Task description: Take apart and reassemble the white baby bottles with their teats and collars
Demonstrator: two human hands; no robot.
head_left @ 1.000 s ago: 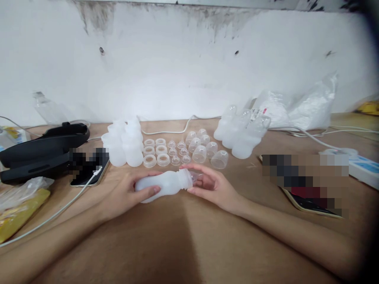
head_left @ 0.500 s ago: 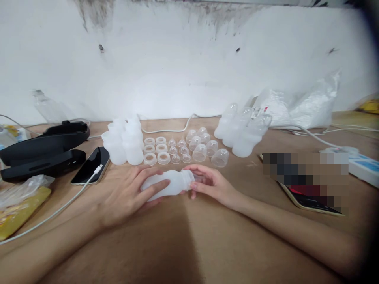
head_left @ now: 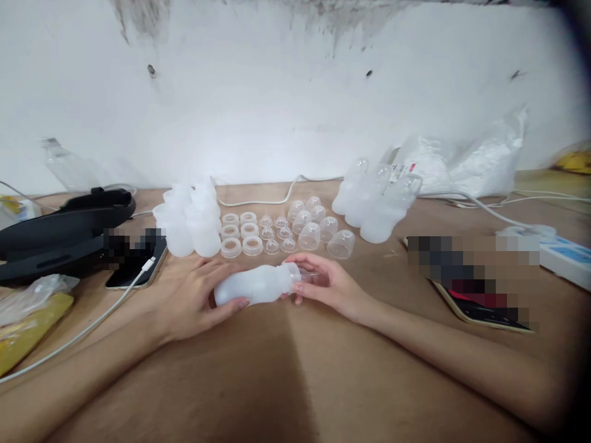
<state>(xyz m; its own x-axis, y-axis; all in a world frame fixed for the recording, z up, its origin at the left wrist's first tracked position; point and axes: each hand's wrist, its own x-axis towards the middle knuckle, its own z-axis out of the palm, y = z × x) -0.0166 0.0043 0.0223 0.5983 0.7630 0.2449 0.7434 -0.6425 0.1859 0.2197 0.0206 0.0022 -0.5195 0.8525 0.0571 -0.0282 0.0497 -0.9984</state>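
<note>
A translucent white baby bottle (head_left: 252, 286) lies sideways between my hands, its neck pointing right. My left hand (head_left: 198, 298) is closed round the base end, with the thumb along the near side. At the neck, the fingers and thumb of my right hand (head_left: 325, 283) grip the collar ring (head_left: 292, 277); a clear nipple (head_left: 308, 275) sticks out of it, partly hidden by the fingers. Just beyond the bottle stand rows of collar rings (head_left: 252, 246), small clear nipples (head_left: 271, 246) and clear dome caps (head_left: 340, 244).
Several open bottles (head_left: 203, 224) stand at the back left, and capped bottles (head_left: 376, 221) at the back right. A phone with a cable (head_left: 138, 267) and a black case (head_left: 69, 224) lie left. Another phone (head_left: 480, 311) and a power strip (head_left: 570, 261) are right; plastic bags (head_left: 484, 157) lean on the wall.
My left hand's fingers have shifted on the bottle: they lay over its top before, and now the thumb runs along its near side. My right hand stays at the neck.
</note>
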